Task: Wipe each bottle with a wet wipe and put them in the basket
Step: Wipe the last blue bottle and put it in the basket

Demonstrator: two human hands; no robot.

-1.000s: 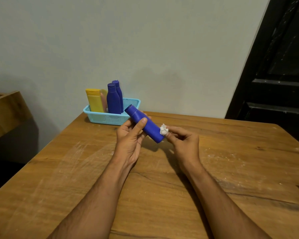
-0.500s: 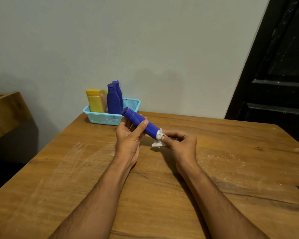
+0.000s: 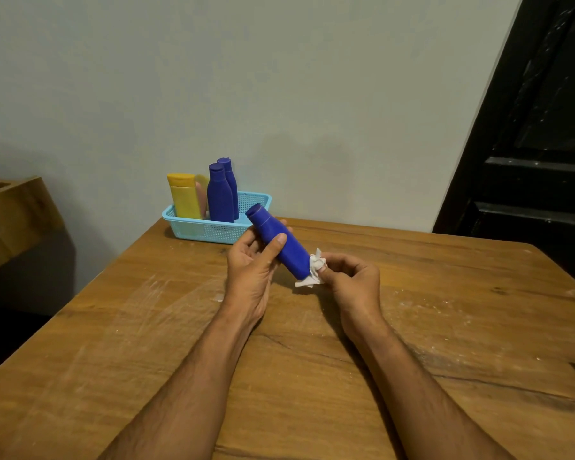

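The left hand (image 3: 251, 267) grips a tilted blue bottle (image 3: 279, 245) above the worktop (image 3: 146, 343), the right hand (image 3: 352, 280) pinches a crumpled white wet wipe (image 3: 313, 272) against its lower end, just in front of the light-blue basket (image 3: 213, 229) holding other bottles.

We list: held bottle (image 3: 281, 248), deep blue; wipe (image 3: 313, 273), white; basket (image 3: 213, 227) at far left, light blue with fine mesh holes; in it two blue bottles (image 3: 220, 194) and a yellow bottle (image 3: 185, 197); table (image 3: 445, 310), brown wood grain with pale scuffs; wall (image 3: 279, 78), plain grey-white; door (image 3: 541, 144) at far right, black
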